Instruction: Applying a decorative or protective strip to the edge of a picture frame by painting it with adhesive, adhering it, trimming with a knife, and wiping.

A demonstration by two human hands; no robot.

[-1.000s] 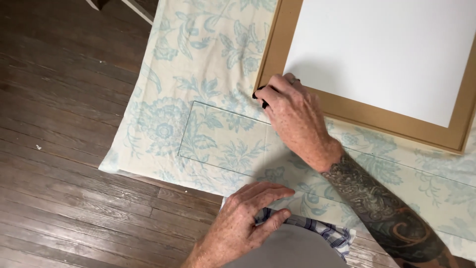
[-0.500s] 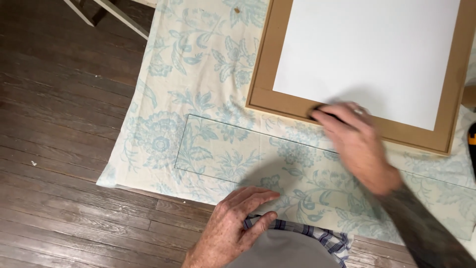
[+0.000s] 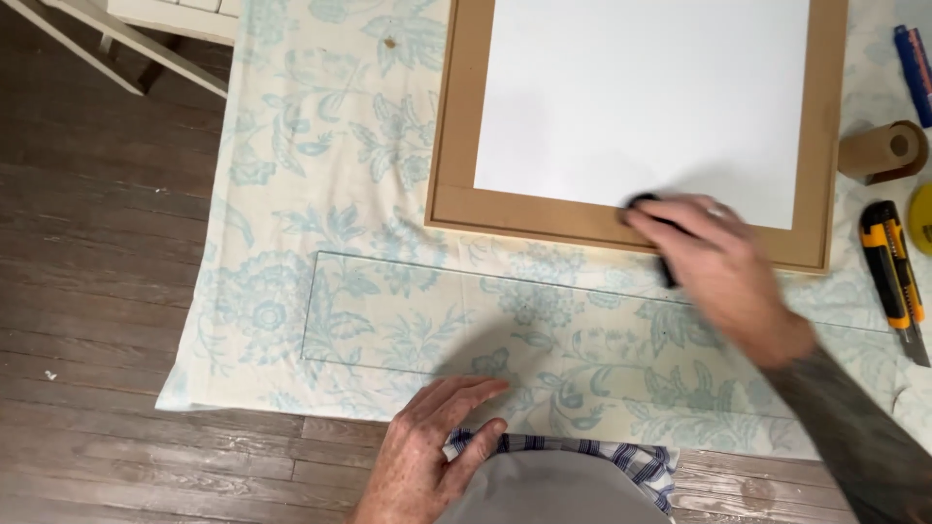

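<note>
Pressing on the lower rail of one brown frame [image 3: 621, 218], the right hand [image 3: 723, 277] is lying blurred, its fingers curled over a small dark thing [image 3: 652, 207] that is showing only at the fingertips; what that thing is I cannot tell. The frame is enclosing one white sheet [image 3: 641, 92], which is sitting just above that hand and is filling the opening.

The left hand [image 3: 427, 451] is resting flat and open at the near edge of the floral cloth [image 3: 320, 223], its thumb touching one plaid rag [image 3: 631, 456] lying just to its right. One clear strip [image 3: 485, 325] is lying on the cloth between the two hands, below the frame.

To the right of the right hand, one yellow and black knife [image 3: 893, 272] is lying on the cloth, apart from the frame. Above it, one brown roll [image 3: 882, 150] is lying near the frame's right rail, and one blue pen [image 3: 915, 58] is lying beyond that. The wooden floor [image 3: 97, 291] is showing to the left of the left hand.
</note>
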